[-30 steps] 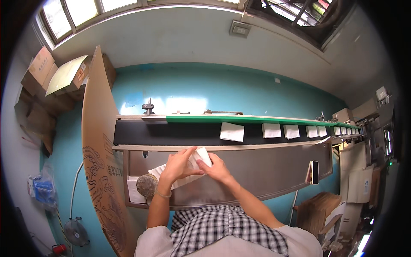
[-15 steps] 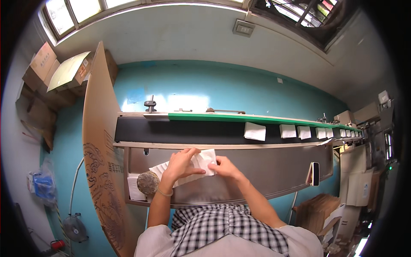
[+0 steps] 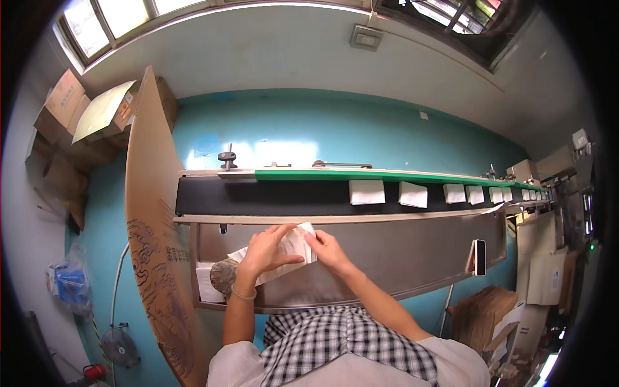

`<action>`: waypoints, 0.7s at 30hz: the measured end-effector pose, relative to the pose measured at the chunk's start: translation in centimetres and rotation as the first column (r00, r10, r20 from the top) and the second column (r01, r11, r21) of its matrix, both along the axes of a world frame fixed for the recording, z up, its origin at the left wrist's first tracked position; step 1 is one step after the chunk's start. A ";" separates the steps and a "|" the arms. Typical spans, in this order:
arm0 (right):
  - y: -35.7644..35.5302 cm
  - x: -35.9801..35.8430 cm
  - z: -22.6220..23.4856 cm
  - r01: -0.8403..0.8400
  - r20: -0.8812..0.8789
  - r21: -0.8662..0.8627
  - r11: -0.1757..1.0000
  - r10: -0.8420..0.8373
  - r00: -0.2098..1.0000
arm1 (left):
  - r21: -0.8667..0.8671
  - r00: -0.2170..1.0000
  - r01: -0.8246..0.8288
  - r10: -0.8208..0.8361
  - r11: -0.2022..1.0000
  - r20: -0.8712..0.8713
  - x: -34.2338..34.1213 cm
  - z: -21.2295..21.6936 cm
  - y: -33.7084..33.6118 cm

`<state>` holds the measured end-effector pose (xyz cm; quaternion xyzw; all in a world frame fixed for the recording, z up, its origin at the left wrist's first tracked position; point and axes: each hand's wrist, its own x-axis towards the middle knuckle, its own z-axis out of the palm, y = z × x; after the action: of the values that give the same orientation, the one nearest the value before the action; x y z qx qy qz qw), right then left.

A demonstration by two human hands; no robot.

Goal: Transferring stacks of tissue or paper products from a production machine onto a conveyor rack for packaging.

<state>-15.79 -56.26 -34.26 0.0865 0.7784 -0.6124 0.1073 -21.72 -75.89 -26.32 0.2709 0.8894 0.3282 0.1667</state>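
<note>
A row of white folded paper napkins (image 3: pixel 292 244) lies slanted on the grey metal tray in front of me. My left hand (image 3: pixel 265 251) is bent over it, fingers on the far side and thumb on the near side. At the right end, my right hand (image 3: pixel 329 250) pinches the outermost napkins between thumb and fingers; how many it has is hidden. Against the row's left end stands a round, mottled grey-brown weight (image 3: pixel 224 276). More white napkins (image 3: pixel 207 284) lie flat left of it, partly covered by it.
Beyond the tray (image 3: pixel 387 258) runs a black conveyor belt (image 3: pixel 271 197) carrying several folded napkin packets (image 3: pixel 366 192), with a green rail (image 3: pixel 309 175) behind. A tall cardboard sheet (image 3: pixel 145 168) borders the left side. A phone (image 3: pixel 479 258) stands at the tray's right end.
The packets on the belt have shifted right, and another now lies behind them at the left. My right hand has moved slightly left, closer to my left hand.
</note>
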 end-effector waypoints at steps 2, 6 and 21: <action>0.6 -0.1 0.3 0.190 0.251 -0.392 0.900 -0.094 0.963 | -0.006 0.999 -0.018 0.018 1.000 0.033 -0.1 0.3 -0.2; 3.8 0.6 -0.3 -0.011 0.281 -0.169 0.986 0.059 0.958 | -0.003 0.999 -0.019 0.019 1.000 0.048 -0.1 0.3 -0.1; -0.7 0.0 -1.0 0.161 0.192 -0.362 0.918 -0.096 0.977 | 0.022 0.999 -0.050 0.050 0.999 -0.009 0.4 0.2 -1.3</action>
<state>-15.79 -57.00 -35.26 0.1676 0.6273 -0.7461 0.1476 -21.27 -77.18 -26.09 0.2519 0.8930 0.3409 0.1514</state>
